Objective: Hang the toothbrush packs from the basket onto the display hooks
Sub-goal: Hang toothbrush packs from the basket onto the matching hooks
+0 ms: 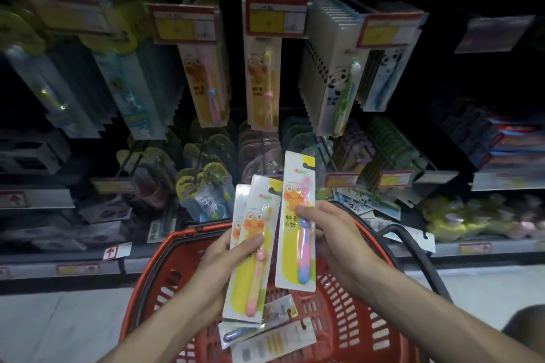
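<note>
Holding one frog-print card pack with a pink-and-blue toothbrush (298, 224), the right hand (333, 233) pinches it thumb-on-front above the near red plastic mesh basket (165, 247). The left hand (224, 259) grips fanned yellow-brush packs (253, 247). My call: raise the single pack to the far hanging pink-brush packs (206, 79), line its top hole up with the hook tip, and slide it back level.
</note>
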A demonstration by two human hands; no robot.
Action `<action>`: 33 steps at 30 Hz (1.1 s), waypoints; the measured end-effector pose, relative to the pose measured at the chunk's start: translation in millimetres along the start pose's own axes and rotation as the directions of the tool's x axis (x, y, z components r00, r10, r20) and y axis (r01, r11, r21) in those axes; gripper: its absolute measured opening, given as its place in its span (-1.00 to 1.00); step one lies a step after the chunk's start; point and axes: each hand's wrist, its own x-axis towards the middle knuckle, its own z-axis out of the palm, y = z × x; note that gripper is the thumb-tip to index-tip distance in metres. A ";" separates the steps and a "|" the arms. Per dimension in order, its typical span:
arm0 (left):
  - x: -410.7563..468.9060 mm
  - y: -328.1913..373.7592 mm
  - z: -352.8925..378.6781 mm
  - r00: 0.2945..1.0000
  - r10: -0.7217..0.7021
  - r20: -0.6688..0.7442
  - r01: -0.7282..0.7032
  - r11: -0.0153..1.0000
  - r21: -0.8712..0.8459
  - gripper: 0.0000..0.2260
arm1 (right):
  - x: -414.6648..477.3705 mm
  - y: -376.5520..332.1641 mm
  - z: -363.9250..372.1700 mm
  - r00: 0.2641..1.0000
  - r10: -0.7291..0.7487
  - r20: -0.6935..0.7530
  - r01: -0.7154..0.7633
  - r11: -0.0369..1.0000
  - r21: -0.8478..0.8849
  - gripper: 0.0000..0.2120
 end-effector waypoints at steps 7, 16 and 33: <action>-3.0 0.5 13.7 0.998 -0.029 -0.049 0.021 0.990 -0.141 -0.62 | -11.7 26.8 21.4 0.999 -0.013 0.039 0.017 0.995 -0.099 -0.81; -12.8 -3.4 -2.2 0.999 -0.049 0.006 0.049 0.988 -0.143 -0.69 | -19.9 42.7 35.6 0.999 -0.033 0.043 0.040 0.983 -0.177 -0.84; -25.9 -23.5 -81.2 0.988 -0.081 -0.135 0.111 0.967 0.229 -0.62 | 24.2 113.1 11.2 0.943 0.122 0.310 0.202 0.530 -0.823 -0.88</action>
